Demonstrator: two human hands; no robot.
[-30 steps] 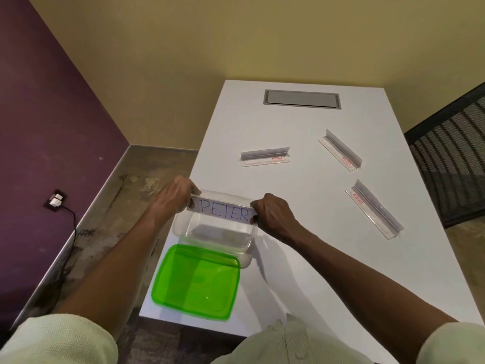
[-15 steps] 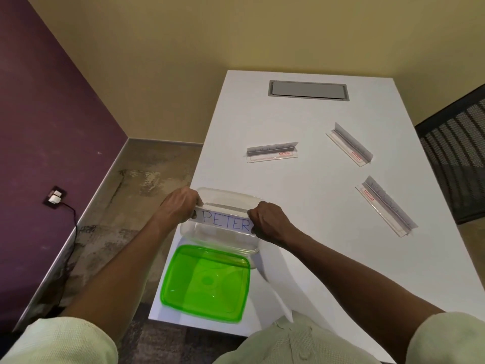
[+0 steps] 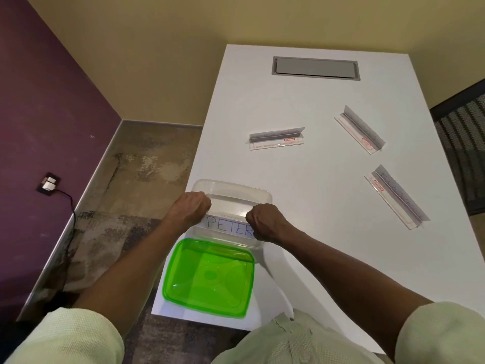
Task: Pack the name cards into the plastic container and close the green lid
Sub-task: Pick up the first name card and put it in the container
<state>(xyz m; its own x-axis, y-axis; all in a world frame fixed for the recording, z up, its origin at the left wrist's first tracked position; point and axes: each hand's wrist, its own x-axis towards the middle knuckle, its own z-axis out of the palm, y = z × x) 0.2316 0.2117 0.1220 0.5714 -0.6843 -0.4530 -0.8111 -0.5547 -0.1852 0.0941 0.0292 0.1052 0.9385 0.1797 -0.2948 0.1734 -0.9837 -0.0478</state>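
At the counter's seven o'clock corner, left hand and right hand each pinch an end of the PETER card, lowering it into the clear container; next, probably, let go and fetch the card at twelve o'clock.

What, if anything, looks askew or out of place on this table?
Nothing is spilled or damaged. The green lid overhangs the table's near edge slightly. Both hands hold the PETER card over the container; three other cards lie scattered at differing angles.
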